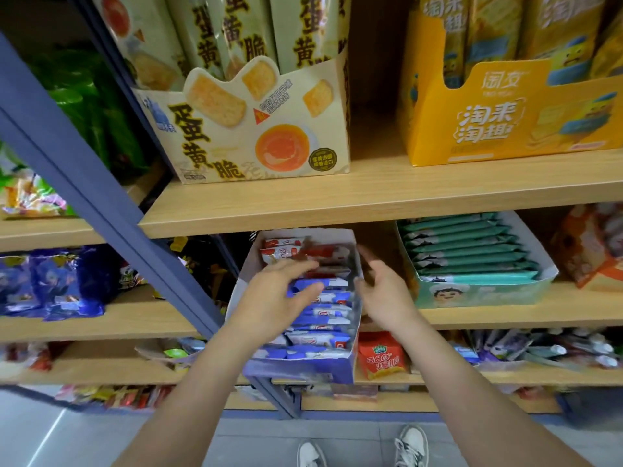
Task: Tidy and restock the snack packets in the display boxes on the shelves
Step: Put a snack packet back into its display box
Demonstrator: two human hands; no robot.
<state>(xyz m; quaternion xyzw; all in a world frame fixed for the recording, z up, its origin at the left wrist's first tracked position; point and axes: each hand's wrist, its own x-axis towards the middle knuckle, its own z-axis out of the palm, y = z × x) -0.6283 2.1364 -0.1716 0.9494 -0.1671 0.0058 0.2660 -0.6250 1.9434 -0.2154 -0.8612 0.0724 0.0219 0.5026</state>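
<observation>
A blue-and-white display box [300,369] juts out from the middle shelf, tilted toward me. It holds a row of blue-and-white snack packets [328,313] in front and red-and-white packets [286,249] at the back. My left hand [273,294] lies flat over the packets on the box's left side, fingers spread and touching the blue ones. My right hand [381,291] hovers at the box's right wall, fingers curled and apart, with nothing in it. Both hands are motion-blurred.
A green packet box [472,288] stands right of the blue box. Above, a cream egg-yolk cracker box [256,139] and a yellow box [505,129] sit on the upper shelf [371,193]. A blue upright post [101,183] slants at left. A red bag [381,357] lies below.
</observation>
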